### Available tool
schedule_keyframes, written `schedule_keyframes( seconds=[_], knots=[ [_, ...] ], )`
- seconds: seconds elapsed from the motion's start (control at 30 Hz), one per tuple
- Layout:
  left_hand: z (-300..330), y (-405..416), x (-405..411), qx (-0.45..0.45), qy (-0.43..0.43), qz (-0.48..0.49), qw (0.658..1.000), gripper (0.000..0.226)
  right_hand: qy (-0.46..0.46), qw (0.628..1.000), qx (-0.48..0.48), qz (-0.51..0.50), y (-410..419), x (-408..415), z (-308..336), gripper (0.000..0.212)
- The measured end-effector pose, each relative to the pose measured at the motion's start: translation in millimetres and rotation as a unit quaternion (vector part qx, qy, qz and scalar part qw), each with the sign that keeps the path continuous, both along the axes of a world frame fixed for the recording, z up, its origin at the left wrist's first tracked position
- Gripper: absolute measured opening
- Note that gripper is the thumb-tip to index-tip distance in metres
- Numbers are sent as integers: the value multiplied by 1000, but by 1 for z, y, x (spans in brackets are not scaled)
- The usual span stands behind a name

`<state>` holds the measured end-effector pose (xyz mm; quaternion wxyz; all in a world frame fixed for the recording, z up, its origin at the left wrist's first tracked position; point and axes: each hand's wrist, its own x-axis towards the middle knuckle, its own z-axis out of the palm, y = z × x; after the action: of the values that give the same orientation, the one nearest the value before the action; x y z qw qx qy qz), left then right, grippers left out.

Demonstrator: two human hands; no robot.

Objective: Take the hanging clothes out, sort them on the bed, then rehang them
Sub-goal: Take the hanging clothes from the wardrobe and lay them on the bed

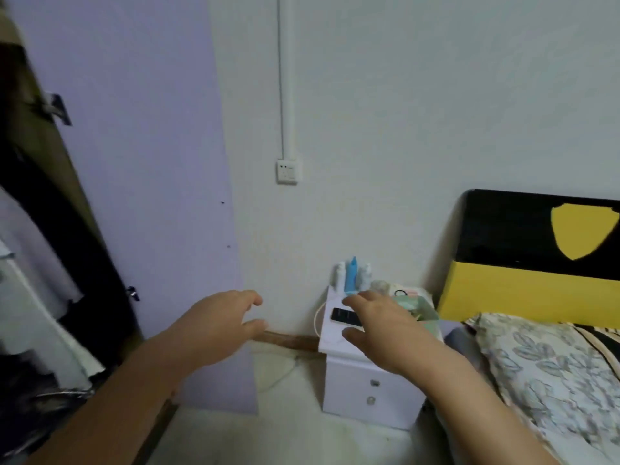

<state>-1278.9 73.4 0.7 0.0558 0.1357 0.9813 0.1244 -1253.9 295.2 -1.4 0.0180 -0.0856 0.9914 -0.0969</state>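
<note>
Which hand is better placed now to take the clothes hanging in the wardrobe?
Probably the left hand: it is empty and nearer the hanging clothes at the left edge. The right hand is over the nightstand.

Count from here: two bare hands, my left hand point(218, 325) and my right hand point(385, 330), both empty. One white two-knob nightstand point(365, 391) under my right hand. On it, beyond my right fingers: one black flat phone point(345, 316), three upright plastic bottles point(352, 276), one blue and two white. One white wall socket point(288, 171) above, between hands. One leaf-print pillow point(550, 374) right of my right hand.
</note>
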Motion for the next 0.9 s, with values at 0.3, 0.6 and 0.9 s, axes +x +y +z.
schedule_keyframes(
  seconds=[0.3,0.6,0.9],
  knots=[
    [14,-165,-9,15,22,134,991,48,3,991,-17,134,-175,-50,-1,49],
    [27,-265,-29,42,44,257,964,42,9,962,-35,270,-303,-112,21,43],
    [51,-345,-84,80,141,391,906,40,64,906,-90,409,-404,-211,51,44]
  ],
)
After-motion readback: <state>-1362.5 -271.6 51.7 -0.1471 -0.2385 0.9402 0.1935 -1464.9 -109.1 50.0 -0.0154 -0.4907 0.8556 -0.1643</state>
